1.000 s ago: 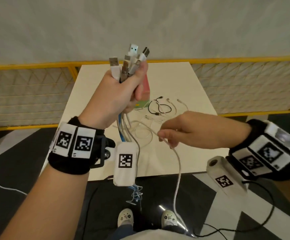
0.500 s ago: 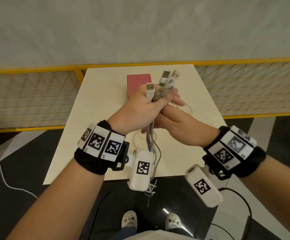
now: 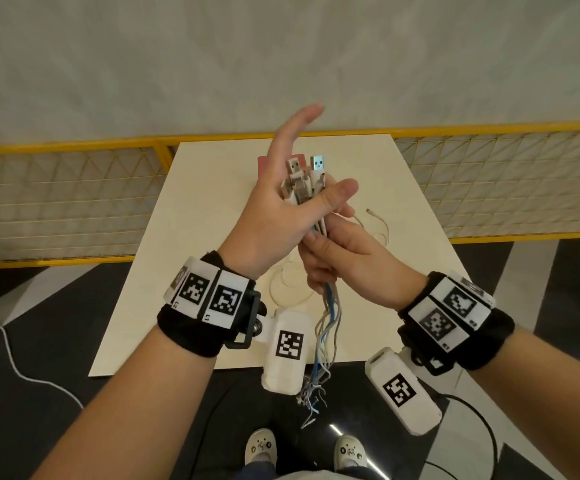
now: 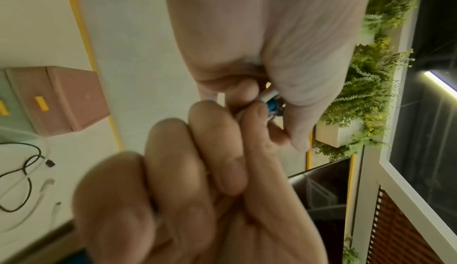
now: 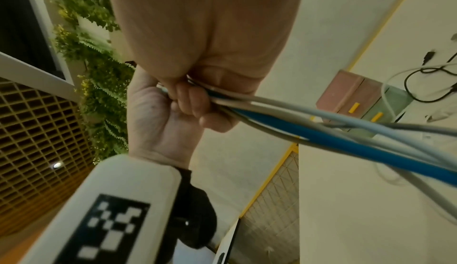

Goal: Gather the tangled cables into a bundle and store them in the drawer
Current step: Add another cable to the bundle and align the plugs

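A bundle of white, grey and blue cables hangs in front of me above the table's near edge. Its USB plugs stick up against my left hand, whose fingers point straight up; the plugs lie between palm and outstretched thumb. Just below, my right hand grips the bundle in its curled fingers. A small pink and green drawer box with yellow handles stands at the back of the table, mostly hidden behind my left hand in the head view.
A black cable and loose white cables still lie on the cream table. A white loop lies under my hands. Yellow mesh fencing runs behind the table. My feet stand at its near edge.
My right hand came in from the right and gripped the bundle under the left. The left hand, which clenched the plugs before, has straightened its fingers.
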`<state>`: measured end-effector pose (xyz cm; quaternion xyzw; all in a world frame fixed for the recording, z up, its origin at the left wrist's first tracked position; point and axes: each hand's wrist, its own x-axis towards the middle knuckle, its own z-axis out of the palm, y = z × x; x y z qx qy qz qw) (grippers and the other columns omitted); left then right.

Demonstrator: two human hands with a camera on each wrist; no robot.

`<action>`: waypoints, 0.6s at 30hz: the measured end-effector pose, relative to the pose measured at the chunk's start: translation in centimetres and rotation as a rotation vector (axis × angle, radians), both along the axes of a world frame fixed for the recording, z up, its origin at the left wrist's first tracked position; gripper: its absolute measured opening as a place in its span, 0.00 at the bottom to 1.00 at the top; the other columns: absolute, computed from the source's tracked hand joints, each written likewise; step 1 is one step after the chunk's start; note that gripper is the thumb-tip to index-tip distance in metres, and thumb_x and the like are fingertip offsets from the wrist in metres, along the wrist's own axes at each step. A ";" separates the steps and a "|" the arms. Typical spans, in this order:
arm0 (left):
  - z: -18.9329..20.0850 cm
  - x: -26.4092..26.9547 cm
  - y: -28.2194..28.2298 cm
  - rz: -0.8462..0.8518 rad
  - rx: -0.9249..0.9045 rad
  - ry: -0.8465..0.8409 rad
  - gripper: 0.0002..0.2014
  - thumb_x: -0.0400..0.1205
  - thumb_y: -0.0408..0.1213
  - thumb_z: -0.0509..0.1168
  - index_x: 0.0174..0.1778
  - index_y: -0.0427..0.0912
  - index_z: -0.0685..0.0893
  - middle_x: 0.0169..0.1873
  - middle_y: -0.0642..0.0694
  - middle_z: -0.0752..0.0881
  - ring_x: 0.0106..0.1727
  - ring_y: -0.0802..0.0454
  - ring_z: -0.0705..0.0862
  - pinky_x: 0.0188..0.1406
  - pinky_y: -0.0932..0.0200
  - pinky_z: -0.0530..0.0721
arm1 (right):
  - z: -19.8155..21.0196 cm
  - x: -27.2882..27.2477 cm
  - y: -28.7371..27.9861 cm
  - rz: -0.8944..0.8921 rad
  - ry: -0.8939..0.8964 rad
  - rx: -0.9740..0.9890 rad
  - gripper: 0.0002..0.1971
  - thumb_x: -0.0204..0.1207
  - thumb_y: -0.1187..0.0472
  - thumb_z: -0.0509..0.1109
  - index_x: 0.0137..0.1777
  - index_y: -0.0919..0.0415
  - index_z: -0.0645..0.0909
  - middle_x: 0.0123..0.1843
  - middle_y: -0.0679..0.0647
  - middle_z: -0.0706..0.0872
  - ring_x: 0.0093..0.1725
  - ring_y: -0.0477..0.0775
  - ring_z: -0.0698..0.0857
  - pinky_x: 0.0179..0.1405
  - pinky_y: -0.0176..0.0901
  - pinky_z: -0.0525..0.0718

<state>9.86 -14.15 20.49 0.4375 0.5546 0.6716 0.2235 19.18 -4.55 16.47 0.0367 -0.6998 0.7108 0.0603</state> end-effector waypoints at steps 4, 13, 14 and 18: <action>0.0 0.2 0.3 0.044 -0.062 0.087 0.06 0.83 0.34 0.68 0.49 0.41 0.77 0.36 0.32 0.85 0.41 0.35 0.90 0.39 0.41 0.90 | 0.3 0.0 0.2 0.027 0.017 -0.057 0.14 0.85 0.61 0.49 0.42 0.61 0.73 0.31 0.52 0.75 0.28 0.52 0.77 0.36 0.47 0.84; 1.2 -0.6 0.4 -0.012 -0.128 0.300 0.18 0.91 0.38 0.54 0.38 0.36 0.79 0.32 0.35 0.79 0.28 0.53 0.79 0.27 0.59 0.79 | 0.1 0.4 0.5 -0.004 0.015 0.007 0.12 0.84 0.60 0.49 0.45 0.59 0.73 0.31 0.51 0.69 0.27 0.52 0.69 0.31 0.44 0.77; 1.2 -0.5 0.7 -0.014 -0.144 0.317 0.20 0.91 0.40 0.52 0.34 0.38 0.76 0.30 0.37 0.76 0.29 0.50 0.77 0.30 0.58 0.78 | 0.3 0.4 0.5 0.000 0.030 0.023 0.12 0.84 0.61 0.49 0.43 0.60 0.72 0.32 0.52 0.70 0.29 0.52 0.71 0.34 0.44 0.78; 1.2 -0.8 1.5 -0.033 -0.181 0.358 0.18 0.89 0.47 0.52 0.40 0.40 0.76 0.37 0.30 0.78 0.37 0.40 0.78 0.36 0.51 0.78 | 0.3 0.1 0.3 -0.042 0.058 -0.032 0.11 0.84 0.61 0.48 0.43 0.59 0.68 0.32 0.50 0.67 0.29 0.48 0.63 0.31 0.42 0.63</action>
